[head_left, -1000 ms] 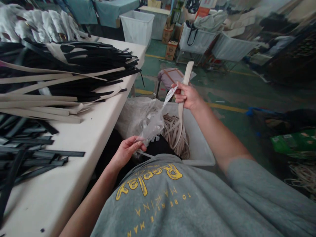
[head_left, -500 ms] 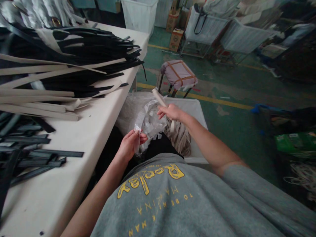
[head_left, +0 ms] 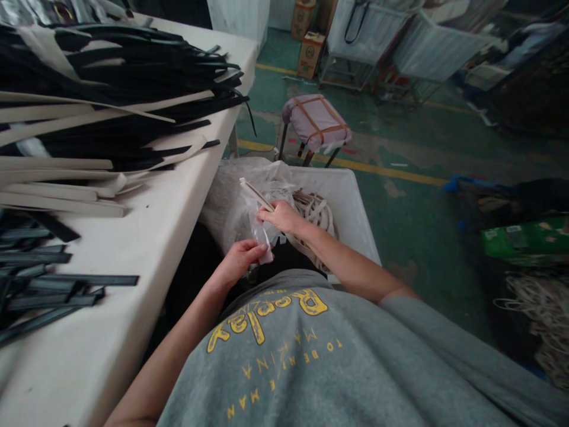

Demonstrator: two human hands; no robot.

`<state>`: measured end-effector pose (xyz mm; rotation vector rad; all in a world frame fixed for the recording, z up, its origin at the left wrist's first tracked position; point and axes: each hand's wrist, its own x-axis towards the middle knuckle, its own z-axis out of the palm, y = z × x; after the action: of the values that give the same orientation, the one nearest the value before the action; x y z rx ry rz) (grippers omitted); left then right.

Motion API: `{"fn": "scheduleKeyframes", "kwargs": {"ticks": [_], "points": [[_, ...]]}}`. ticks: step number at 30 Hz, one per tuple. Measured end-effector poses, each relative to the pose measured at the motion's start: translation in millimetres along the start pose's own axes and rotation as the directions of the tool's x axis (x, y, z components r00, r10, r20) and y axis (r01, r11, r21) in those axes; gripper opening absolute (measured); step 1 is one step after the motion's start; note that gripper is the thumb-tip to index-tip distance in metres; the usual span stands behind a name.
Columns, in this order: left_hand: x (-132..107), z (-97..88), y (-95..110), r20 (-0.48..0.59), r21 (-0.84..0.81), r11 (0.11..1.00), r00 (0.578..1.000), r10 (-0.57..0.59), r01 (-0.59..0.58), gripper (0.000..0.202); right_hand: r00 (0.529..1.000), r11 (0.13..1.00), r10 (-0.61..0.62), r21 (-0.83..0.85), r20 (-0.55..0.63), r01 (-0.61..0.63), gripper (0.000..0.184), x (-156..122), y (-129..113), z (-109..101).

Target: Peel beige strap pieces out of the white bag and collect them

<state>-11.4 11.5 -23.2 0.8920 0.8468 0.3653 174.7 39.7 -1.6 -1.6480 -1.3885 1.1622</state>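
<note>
My left hand (head_left: 243, 261) pinches a small clear plastic piece (head_left: 265, 238) over my lap; whether it is a strip or a bag I cannot make out. Just above, my right hand (head_left: 284, 217) is closed round a folded cream strap (head_left: 255, 193), whose end points up and to the left. My right fingertips are close to the top of the plastic. Behind the hands lies crumpled clear plastic sheeting (head_left: 231, 193). A heap of cream straps (head_left: 320, 212) lies in a white tub (head_left: 355, 201), partly hidden by my right forearm.
On the left, a white table (head_left: 128, 249) bears piles of black straps (head_left: 146, 65) and cream straps (head_left: 66, 198). A cushioned stool (head_left: 317, 121) stands beyond the tub. Cartons (head_left: 311, 54) and a wheeled white bin (head_left: 360, 38) are farther back. Coiled cord (head_left: 533, 302) lies at right.
My right hand has moved left and down with the cream strap, close to my left hand. The plastic, upright before, now lies between both hands. The view has shifted slightly.
</note>
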Motion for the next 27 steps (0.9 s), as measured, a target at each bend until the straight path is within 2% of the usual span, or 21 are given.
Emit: {"fn": "scheduleKeyframes", "kwargs": {"ticks": [3,5,8,11,15,17,21,27], "points": [[1.7,-0.1,-1.0,-0.012,-0.019,1.000,1.000,-0.014,0.014,0.045,0.998,0.997,0.052,0.053,0.025,-0.054,0.045,-4.3,9.5,0.2],[2.3,-0.8,2.1,-0.069,-0.111,0.994,0.998,-0.001,-0.007,0.046,0.995,0.996,0.059,0.064,0.077,-0.064,0.059,-15.0,13.8,-2.7],[2.6,-2.5,12.7,-0.176,-0.298,0.949,0.983,0.052,-0.103,0.045,0.991,0.993,0.018,0.117,0.135,-0.034,0.071,-43.1,13.1,-8.5],[3.8,-2.5,24.2,-0.224,-0.423,0.884,0.968,0.111,-0.199,0.043,0.975,0.963,-0.009,0.266,0.223,-0.052,0.067,-77.3,8.1,-9.0],[8.4,3.2,33.0,-0.242,-0.541,0.812,0.965,0.097,-0.217,0.044,0.938,0.916,0.026,0.368,0.345,-0.161,0.053,-111.1,5.7,1.5],[10.4,7.3,35.6,-0.263,-0.579,0.790,0.963,0.054,-0.202,0.040,0.951,0.930,0.068,0.327,0.301,-0.170,0.050,-119.1,5.4,7.0],[10.6,13.5,39.6,-0.311,-0.594,0.785,0.950,-0.025,-0.174,0.026,0.987,0.978,0.095,0.174,0.128,-0.116,0.040,-121.9,0.8,10.6],[9.2,16.1,38.5,-0.284,-0.560,0.803,0.958,0.042,-0.201,0.032,0.988,0.984,0.105,0.132,0.115,-0.120,0.033,-116.4,-6.0,13.0]]}}
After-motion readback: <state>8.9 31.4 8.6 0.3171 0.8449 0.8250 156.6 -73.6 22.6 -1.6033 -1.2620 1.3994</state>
